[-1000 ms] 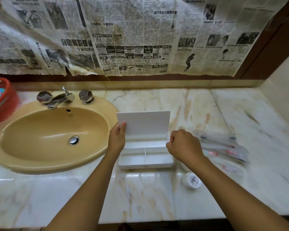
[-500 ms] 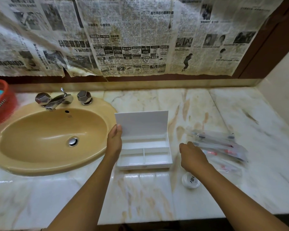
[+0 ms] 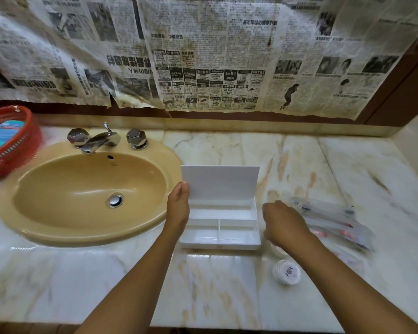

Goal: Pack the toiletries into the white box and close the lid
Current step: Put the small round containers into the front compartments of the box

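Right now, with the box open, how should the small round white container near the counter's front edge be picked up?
From above, fingers pinching opposite sides of the round container. It lies flat on the counter, disc-like with its printed top facing up, and stands apart from the wrapped packets. The right hand is nearest.

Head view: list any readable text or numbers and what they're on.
"RM299": an ad box on the newspaper covering the wall.
"4000": another ad box on the same newspaper.
Newspaper headlines: Chinese characters, some sheets upside down; the small print is too blurred to read.
Round white container: dark lid mark, unreadable.
Clear packets: blurred.
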`<state>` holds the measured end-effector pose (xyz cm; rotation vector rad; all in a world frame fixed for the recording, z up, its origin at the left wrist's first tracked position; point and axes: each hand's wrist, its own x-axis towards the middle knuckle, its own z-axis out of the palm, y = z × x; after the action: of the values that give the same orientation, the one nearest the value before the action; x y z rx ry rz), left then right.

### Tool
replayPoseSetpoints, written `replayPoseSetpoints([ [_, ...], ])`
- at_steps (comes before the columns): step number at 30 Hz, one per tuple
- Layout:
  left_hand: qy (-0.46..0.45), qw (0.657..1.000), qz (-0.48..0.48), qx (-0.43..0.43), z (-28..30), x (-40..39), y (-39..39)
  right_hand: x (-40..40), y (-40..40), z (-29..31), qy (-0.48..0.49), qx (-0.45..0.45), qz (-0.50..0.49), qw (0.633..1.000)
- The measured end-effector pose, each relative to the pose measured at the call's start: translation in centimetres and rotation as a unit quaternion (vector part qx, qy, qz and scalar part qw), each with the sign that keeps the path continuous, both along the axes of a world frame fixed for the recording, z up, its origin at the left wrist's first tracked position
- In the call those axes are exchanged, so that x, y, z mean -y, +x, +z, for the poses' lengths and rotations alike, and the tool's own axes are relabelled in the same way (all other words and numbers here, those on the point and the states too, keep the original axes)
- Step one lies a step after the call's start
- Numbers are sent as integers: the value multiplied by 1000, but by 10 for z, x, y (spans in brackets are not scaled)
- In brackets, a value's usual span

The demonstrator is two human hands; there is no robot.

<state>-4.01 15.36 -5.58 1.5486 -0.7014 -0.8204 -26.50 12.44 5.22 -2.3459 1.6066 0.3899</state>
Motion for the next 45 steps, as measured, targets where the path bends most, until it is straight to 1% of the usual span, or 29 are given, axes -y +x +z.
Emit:
replayPoseSetpoints([
  [4,-3,1000,0,-16,0,0,-1,-17,46,15,-9,156,51,986],
  [6,-10,1000,4,-24,1,0,-1,-29,73,9,-6,185,87,979],
  [8,-15,999,3,-35,0,-1,-1,-40,96,-5,5,179,115,977],
  [11,-11,999,1,-35,0,-2,1,-50,117,-26,30,138,134,981],
  [14,-13,999,-4,-32,0,-3,2,-50,126,-40,38,128,121,984],
  [19,-11,1000,-5,-27,1,-2,1,-46,129,-58,78,164,73,981],
  [22,-9,1000,-5,-21,1,-2,2,-45,129,-60,93,166,60,980],
  [25,-6,1000,-5,-20,0,-2,2,-45,127,-58,84,161,58,982],
  [32,-7,1000,-7,-8,1,-3,1,-45,125,-51,126,171,39,976],
  [36,-3,1000,-3,10,0,-1,1,-43,113,-37,90,196,38,976],
  [41,-9,1000,2,10,3,-2,-2,-32,75,-12,-12,233,12,972],
  [43,-10,1000,5,9,2,-1,-2,-26,53,-10,-50,221,-12,974],
  [45,-11,1000,7,11,0,-1,-1,-22,28,-11,-77,187,-44,978],
])
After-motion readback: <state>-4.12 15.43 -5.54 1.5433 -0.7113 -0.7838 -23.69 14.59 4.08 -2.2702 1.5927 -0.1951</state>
